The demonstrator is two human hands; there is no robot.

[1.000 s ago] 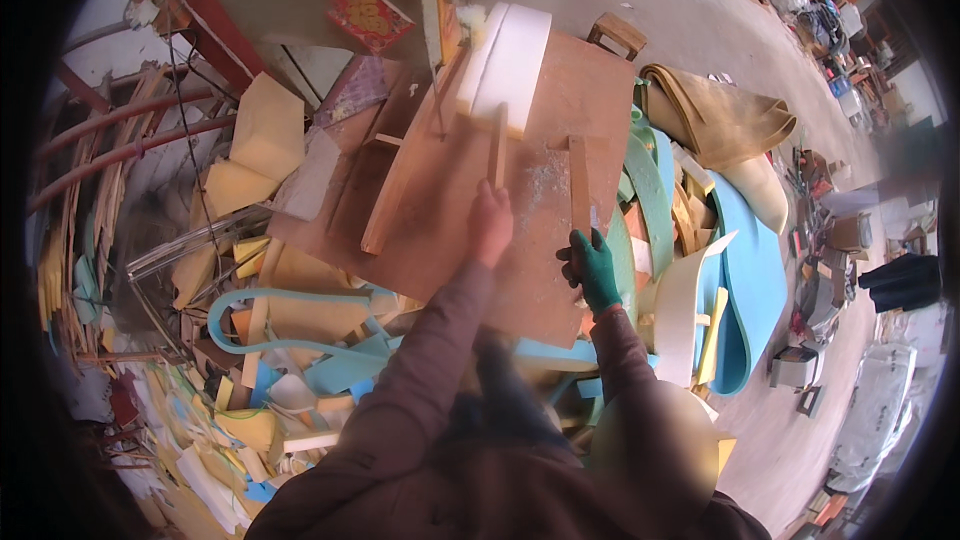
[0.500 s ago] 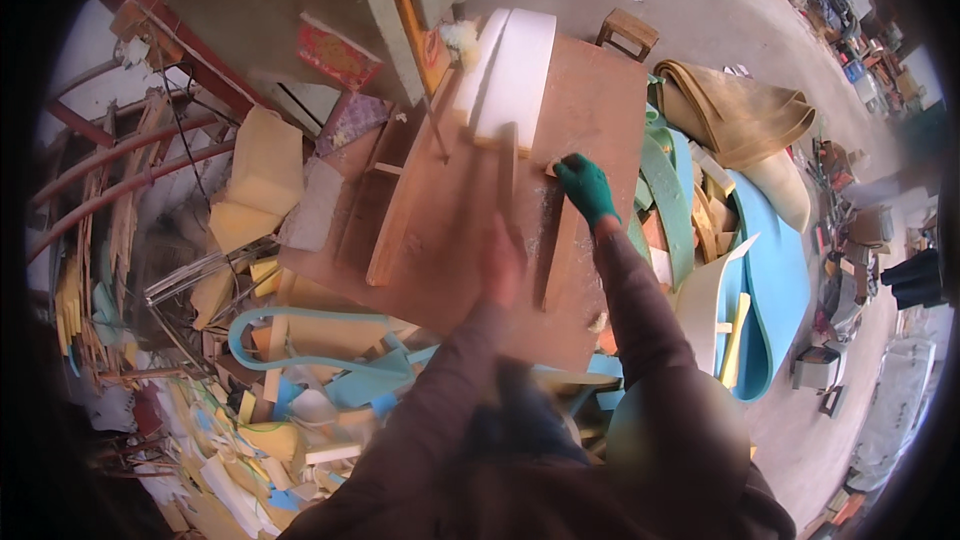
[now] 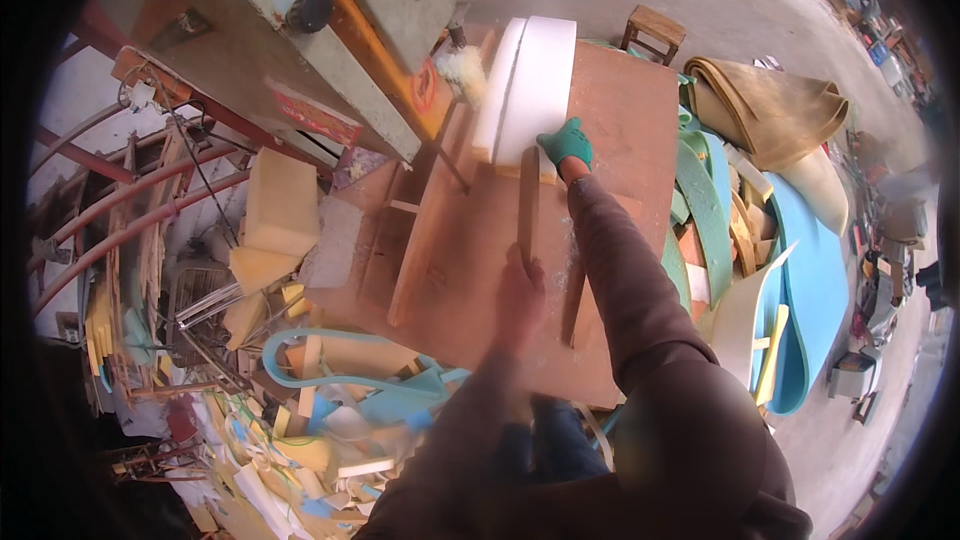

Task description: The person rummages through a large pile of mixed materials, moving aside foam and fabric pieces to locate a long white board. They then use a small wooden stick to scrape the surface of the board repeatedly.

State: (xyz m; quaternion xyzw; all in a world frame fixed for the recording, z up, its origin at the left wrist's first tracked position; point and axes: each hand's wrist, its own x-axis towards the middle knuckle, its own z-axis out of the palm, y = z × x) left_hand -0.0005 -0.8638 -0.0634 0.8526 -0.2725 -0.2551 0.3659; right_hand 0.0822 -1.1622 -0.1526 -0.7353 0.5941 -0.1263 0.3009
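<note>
Brown tabletop [image 3: 632, 105] under white foam pieces [image 3: 542, 70], long wooden rail [image 3: 426, 230], narrow wooden strip [image 3: 573, 308].

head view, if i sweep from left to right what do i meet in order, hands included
Red pipes, yellow foam block, long upright wooden board, bare left hand, green-gloved right hand, green foam strip, blue foam sheet.

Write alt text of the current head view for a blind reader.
A person's bare left hand grips a wooden stick whose far end is at the near edge of a white foam block on a brown table; the green-gloved right hand is at the block's near right corner. Colored foam scraps lie heaped beside the table.
</note>
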